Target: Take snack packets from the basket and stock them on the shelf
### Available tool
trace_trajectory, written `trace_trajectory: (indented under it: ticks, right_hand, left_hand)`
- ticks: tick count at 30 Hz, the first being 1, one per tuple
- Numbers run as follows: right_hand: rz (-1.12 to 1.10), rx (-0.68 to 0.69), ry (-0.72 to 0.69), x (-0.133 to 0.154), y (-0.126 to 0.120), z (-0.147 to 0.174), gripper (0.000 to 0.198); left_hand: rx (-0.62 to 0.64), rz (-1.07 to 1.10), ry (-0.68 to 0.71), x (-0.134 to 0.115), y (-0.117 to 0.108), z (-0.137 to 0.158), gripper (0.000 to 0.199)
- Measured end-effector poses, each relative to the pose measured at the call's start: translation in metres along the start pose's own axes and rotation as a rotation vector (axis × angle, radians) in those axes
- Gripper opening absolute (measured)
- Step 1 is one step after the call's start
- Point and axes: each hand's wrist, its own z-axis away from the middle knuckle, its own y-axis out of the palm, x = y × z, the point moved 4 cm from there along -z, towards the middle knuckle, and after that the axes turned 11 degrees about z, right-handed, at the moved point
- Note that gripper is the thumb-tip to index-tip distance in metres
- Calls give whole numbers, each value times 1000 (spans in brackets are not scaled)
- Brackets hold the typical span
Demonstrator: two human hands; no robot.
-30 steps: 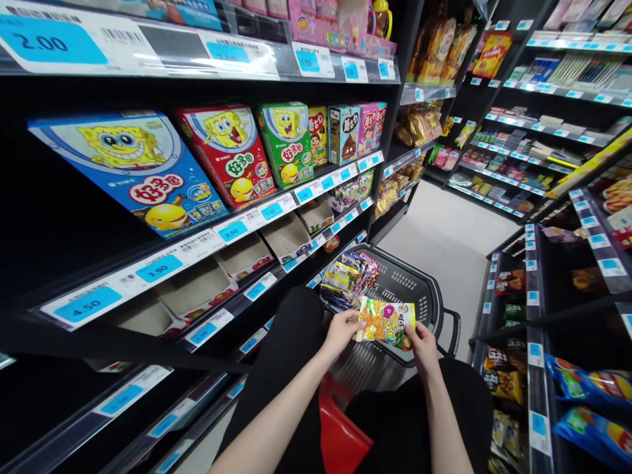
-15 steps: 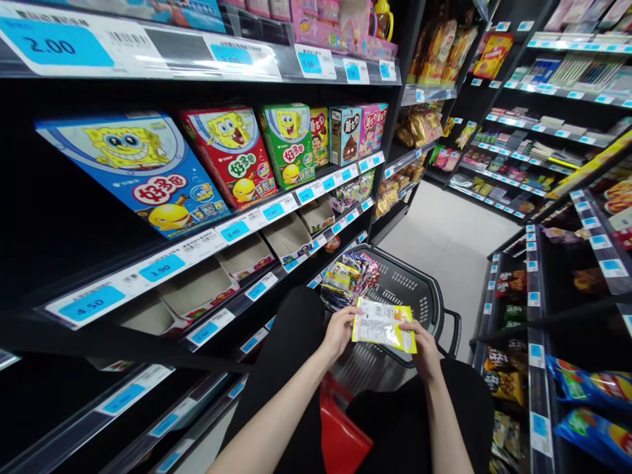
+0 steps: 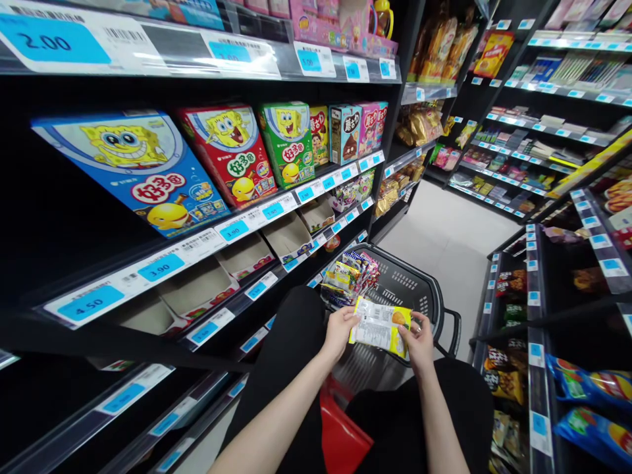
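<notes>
Between my two hands, over a dark shopping basket [image 3: 424, 273], is a small yellow and white snack packet [image 3: 378, 327] with its printed back facing up. My left hand [image 3: 340, 332] pinches its left end. At the right end, my right hand [image 3: 419, 339] grips it with the thumb on top and the fingers curled behind. Several colourful snack packets [image 3: 348, 273] are bunched in the left part of the basket, just beyond my left hand.
A shelf on the left holds blue [image 3: 133, 171], red [image 3: 230, 155] and green [image 3: 288, 145] cartoon snack boxes. Below them are open display cartons [image 3: 289, 237]. Shelves with bagged snacks [image 3: 592, 388] line the right. Pale floor [image 3: 459, 217] runs ahead; a red item [image 3: 343, 434] lies between my knees.
My right hand has shifted slightly inward, curling more around the packet's end. The packet has tilted a little, and its printed back shows more clearly.
</notes>
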Motion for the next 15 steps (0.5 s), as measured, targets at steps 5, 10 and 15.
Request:
trace_trajectory:
  ticks: [5, 10, 15]
  right_hand:
    - [132, -57, 40, -2, -9, -6, 45]
    - [352, 22, 0, 0, -15, -1, 34]
    - [475, 37, -3, 2, -21, 0, 37]
  left_hand:
    - [4, 41, -11, 3, 3, 2, 26]
    - [118, -178, 17, 7, 2, 2, 21]
    - [26, -736, 361, -13, -4, 10, 18]
